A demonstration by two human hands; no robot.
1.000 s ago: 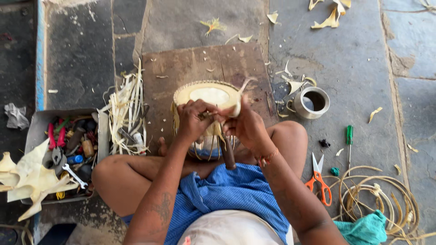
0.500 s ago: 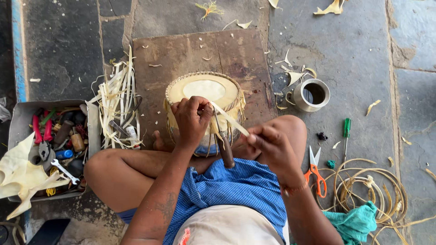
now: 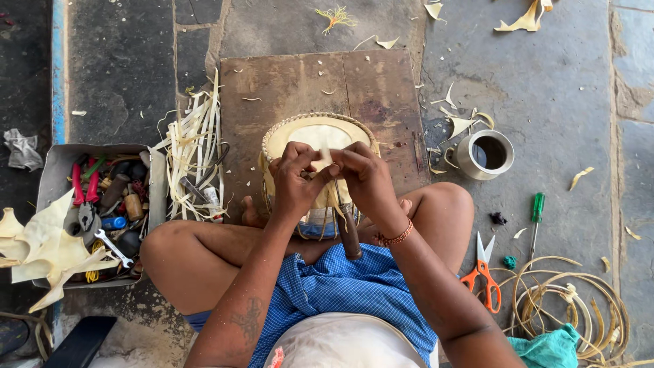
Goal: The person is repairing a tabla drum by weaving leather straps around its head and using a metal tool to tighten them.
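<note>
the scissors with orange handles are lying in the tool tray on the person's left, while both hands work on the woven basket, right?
Not quite. The scissors with orange handles lie on the stone floor at the person's right, beside the coiled cane, not in the tool tray. The head view shows this. Both the left hand and right hand do work on the woven basket.

We see the basket (image 3: 317, 140) on the board (image 3: 293, 82), between our knees; toolbox (image 3: 61, 163) left, cup (image 3: 485, 154) and scissors (image 3: 482, 272) right.
</note>
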